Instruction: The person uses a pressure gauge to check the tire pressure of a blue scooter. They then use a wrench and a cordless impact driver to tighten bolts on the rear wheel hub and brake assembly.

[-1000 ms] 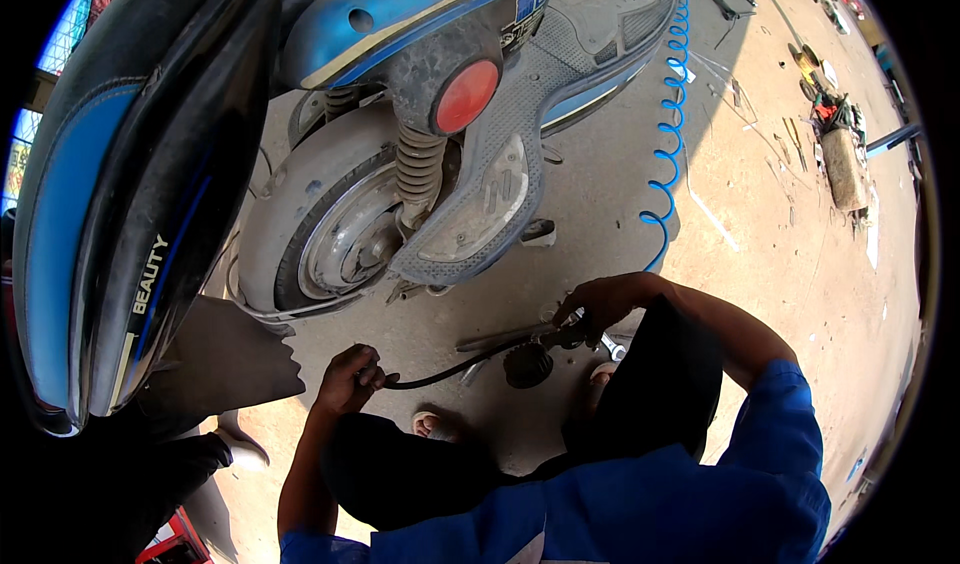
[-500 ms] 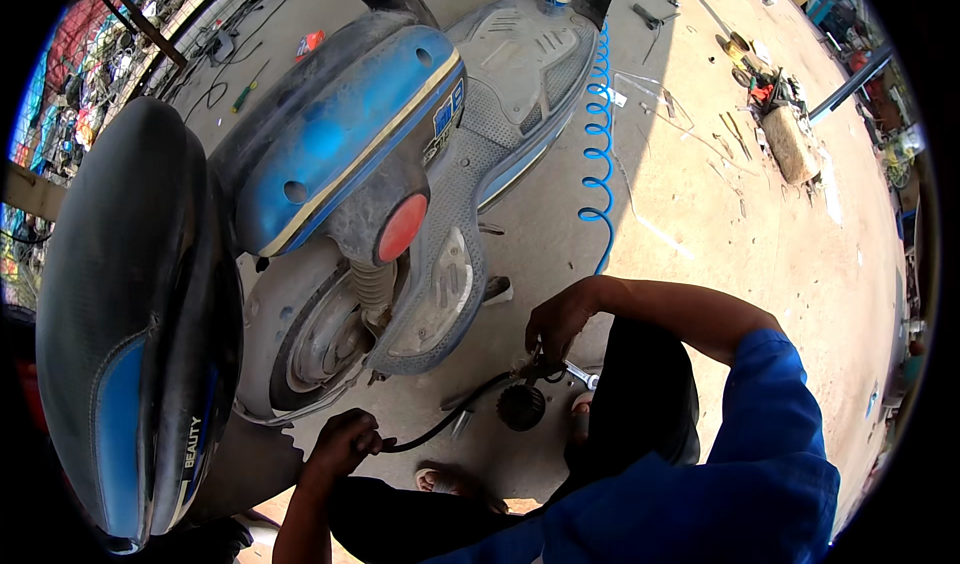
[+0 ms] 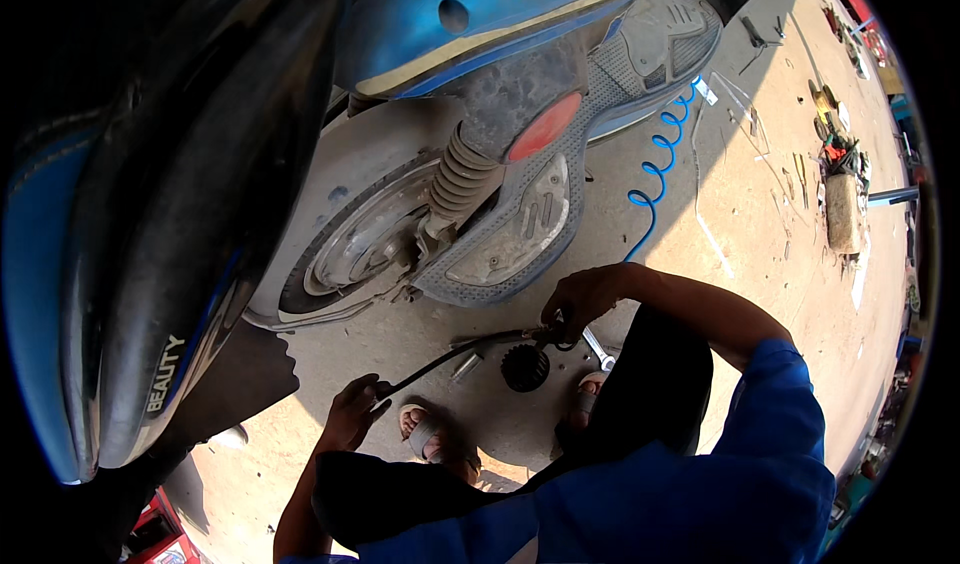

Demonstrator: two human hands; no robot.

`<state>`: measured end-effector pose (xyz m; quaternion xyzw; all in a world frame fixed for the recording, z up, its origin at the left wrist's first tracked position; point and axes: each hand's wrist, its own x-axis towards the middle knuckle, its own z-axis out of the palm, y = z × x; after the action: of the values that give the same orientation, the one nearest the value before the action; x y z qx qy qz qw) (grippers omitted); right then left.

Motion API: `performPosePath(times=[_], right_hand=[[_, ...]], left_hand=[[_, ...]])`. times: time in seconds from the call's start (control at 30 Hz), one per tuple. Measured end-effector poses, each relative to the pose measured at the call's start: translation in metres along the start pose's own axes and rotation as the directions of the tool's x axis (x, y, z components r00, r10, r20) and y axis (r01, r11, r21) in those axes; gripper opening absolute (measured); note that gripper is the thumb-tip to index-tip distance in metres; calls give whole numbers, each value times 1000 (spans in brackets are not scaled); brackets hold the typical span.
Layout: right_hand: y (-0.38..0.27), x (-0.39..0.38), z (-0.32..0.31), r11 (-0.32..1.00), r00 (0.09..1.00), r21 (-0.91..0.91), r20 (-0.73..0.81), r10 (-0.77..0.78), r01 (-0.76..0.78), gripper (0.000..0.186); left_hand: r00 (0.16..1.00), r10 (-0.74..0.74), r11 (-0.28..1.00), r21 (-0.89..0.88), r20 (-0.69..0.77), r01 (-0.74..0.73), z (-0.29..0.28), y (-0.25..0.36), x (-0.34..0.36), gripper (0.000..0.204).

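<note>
My left hand is closed around the free end of a short black hose. This hose arcs up to the right and meets a dark tyre inflator gripped in my right hand. A round black ribbed part, probably its gauge, hangs just below that hand. From behind the right forearm a blue coiled air hose runs up and away. Ahead stands a scooter, its dusty rear wheel beyond the left hand. My right fingers partly hide the inflator's handle.
The scooter's dark seat looms close at left, and its grey footboard lies ahead. A spanner and a metal cylinder are near my feet. Tools and a stone block lie farther right. A red box stands lower left.
The view has shifted left and closer to the scooter's rear. The black hose is now stretched straighter between my hands, and both hands still hold on.
</note>
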<state>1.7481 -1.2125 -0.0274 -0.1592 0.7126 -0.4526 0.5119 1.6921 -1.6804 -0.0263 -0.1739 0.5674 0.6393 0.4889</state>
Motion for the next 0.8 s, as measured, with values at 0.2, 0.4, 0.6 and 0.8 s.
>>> performPosePath(times=[0.2,0.4,0.6,0.8], right_hand=[[-18,17,-11,996,995,-71,77,66,-60,50],[-57,4,-24,996,990,-7,111,88,-88,48],[-104,-36,-11,999,995,13,88,42,-44,43],[-137,-64,23,994,993,-12,-56,109,-110,38]], left_hand=[[934,59,997,74,-351,-35,-40,-83,-80,40],[964,69,970,-207,-257,-124,-33,-120,-154,36],[974,181,951,276,-137,-138,-32,-65,-124,32],[981,153,756,654,-121,-37,-63,-27,-108,28]])
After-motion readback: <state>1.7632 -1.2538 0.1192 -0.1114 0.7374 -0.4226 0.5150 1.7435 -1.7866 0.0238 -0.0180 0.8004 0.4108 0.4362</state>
